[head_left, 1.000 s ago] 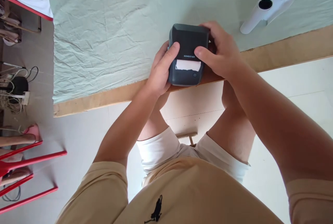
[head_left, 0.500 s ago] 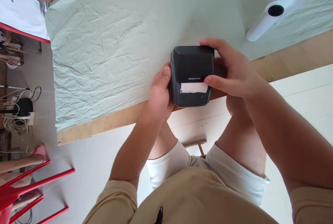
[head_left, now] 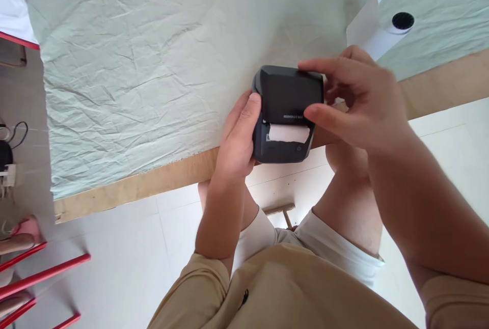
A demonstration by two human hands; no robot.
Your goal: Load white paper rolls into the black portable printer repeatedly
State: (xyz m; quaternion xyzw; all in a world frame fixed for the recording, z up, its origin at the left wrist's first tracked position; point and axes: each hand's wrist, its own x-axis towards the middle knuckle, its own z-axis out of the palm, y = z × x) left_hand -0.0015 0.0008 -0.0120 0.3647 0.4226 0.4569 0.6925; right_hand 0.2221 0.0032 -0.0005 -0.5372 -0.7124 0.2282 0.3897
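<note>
A dark label printer (head_left: pixel 292 92) with a strip of pale paper (head_left: pixel 289 133) in its slot is held above the near edge of the cloth-covered table. My left hand (head_left: pixel 240 133) grips its left side, thumb on top. My right hand (head_left: pixel 362 97) is at the printer's right side, index finger on the upper edge and thumb near the lettering on the lid. The other right fingers are curled and partly hidden.
Behind my right hand, a white roll with a dark round end (head_left: pixel 403 21) rests on the greenish cloth (head_left: pixel 153 64). Red stool legs (head_left: pixel 46 274) and a person's foot are at the lower left. A wooden edge (head_left: pixel 153 179) runs along the table front.
The printer has tilted, and my left thumb has moved onto its top. My right hand has shifted right, with its wrist raised. The view has also shifted, and the white roll appears further left.
</note>
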